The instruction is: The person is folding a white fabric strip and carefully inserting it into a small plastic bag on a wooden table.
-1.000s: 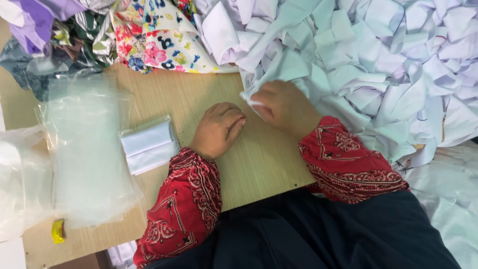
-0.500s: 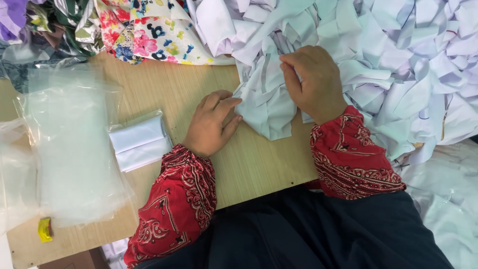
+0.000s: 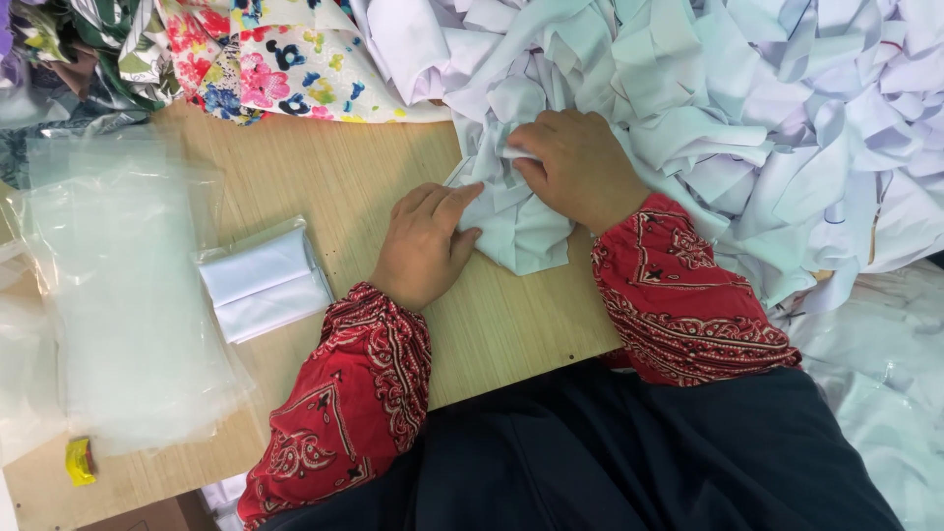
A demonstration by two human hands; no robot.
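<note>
Left hand [image 3: 425, 246]: fingers flat, pinning white cloth piece [image 3: 511, 221] to counter [image 3: 324, 177].
Right hand [image 3: 580, 167]: pinching its fold.
Tip: press edges flush, smooth creases.

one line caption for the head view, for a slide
Both hands, left hand and right hand, press a white cloth piece on a wooden table.

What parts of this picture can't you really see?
- Right hand: its fingertips are tucked into the crumpled white cloth piece, head view.
- Big heap of white cloth pieces: cut off by the top and right edges.
- Folded white cloth in a clear plastic bag: what kind of item it is cannot be told.
- Small yellow wrapper: too small to tell.
</note>
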